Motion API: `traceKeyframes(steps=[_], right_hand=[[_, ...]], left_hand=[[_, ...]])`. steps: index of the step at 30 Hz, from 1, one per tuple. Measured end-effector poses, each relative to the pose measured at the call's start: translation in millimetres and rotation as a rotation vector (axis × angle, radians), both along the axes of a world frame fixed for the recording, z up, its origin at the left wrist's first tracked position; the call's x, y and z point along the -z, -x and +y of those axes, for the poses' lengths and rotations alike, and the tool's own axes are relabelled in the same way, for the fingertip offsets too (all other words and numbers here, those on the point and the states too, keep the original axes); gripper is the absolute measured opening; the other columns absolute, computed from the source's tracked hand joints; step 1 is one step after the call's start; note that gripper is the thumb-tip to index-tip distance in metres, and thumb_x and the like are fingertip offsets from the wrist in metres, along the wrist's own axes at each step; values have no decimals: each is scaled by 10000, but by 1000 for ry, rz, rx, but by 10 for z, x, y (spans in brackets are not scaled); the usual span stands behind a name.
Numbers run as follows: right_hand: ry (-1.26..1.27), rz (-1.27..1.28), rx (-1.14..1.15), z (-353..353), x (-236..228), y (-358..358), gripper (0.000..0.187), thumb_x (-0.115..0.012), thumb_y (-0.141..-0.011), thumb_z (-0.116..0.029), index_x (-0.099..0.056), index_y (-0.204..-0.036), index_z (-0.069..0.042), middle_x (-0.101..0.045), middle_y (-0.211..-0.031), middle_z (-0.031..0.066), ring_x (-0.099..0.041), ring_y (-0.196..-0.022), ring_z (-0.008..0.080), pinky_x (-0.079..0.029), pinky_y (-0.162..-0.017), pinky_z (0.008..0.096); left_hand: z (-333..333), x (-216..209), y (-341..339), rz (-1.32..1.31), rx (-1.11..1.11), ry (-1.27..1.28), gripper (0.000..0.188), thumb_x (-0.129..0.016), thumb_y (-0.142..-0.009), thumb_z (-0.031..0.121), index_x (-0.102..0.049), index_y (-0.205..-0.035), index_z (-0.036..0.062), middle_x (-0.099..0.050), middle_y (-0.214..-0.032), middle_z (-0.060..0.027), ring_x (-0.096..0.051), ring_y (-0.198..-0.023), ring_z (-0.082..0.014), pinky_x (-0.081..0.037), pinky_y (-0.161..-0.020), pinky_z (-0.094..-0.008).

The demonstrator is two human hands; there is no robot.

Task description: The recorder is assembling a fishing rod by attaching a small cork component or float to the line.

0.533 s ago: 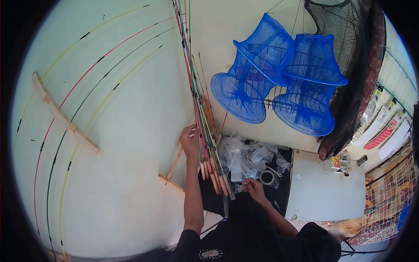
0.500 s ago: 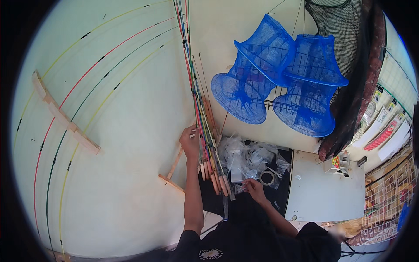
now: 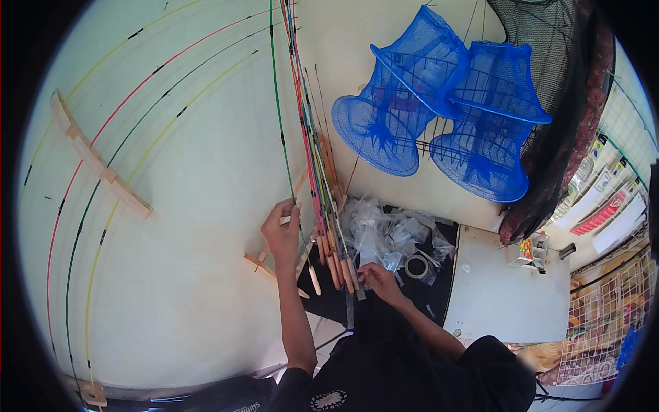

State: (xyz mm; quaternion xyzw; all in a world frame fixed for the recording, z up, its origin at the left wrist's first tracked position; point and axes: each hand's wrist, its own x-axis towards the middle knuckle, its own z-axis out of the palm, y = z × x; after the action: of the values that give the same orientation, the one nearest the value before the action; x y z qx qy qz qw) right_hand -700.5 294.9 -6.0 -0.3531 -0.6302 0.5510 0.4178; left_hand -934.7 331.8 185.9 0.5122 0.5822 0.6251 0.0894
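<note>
Gripping a thin green fishing rod (image 3: 280, 130) with my left hand (image 3: 283, 233), I have my fingers closed round its shaft just above the wooden handle end, against the pale wall (image 3: 192, 226). My right hand (image 3: 379, 280) rests lower, fingertips pinched on the butt ends of the bundle of coloured rods (image 3: 322, 199) leaning upright beside it. Just right of that hand lie crumpled clear plastic bags (image 3: 384, 230) and a roll of tape (image 3: 415, 266). Two blue mesh nets (image 3: 446, 103) hang above on the wall.
</note>
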Motion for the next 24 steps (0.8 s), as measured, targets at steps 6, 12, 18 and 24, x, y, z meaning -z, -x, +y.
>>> traceKeyframes(steps=[6, 12, 18, 24], right_hand=[[-77, -60, -146, -280, -450, 244, 251, -554, -954, -102, -547, -1194, -31, -646, -905, 52, -596, -776, 129, -493, -708, 268], [-128, -93, -262, -583, -430, 172, 335, -630, -924, -112, -544, -1232, -13, -634, -1140, 89, -620, -1022, 166, -505, -857, 293], [-33, -20, -146, -878, -474, -201, 198, -553, -961, -67, -612, -1136, 4, -695, -970, 95, -689, -952, 177, -536, -806, 288], [-51, -120, -14, -1193, -523, -787, 209, -495, -987, -74, -610, -1152, -18, -699, -994, 128, -688, -987, 191, -533, -841, 309]], left_hand=[[-545, -64, -178, -109, 50, 88, 131, -707, -855, 47, -681, -964, -20, -672, -796, -73, -630, -750, -101, -549, -609, -248], [-911, -67, -516, -344, 229, 55, 141, -709, -866, 26, -637, -974, -29, -664, -841, -47, -627, -793, -91, -509, -657, -224], [-1101, -11, -917, -439, 304, 106, 128, -715, -848, -4, -636, -946, -28, -660, -817, -58, -617, -742, -82, -497, -620, -204], [-1207, -69, -1484, -350, 527, 144, 150, -756, -778, -51, -643, -877, -38, -665, -824, -74, -654, -737, -108, -556, -600, -216]])
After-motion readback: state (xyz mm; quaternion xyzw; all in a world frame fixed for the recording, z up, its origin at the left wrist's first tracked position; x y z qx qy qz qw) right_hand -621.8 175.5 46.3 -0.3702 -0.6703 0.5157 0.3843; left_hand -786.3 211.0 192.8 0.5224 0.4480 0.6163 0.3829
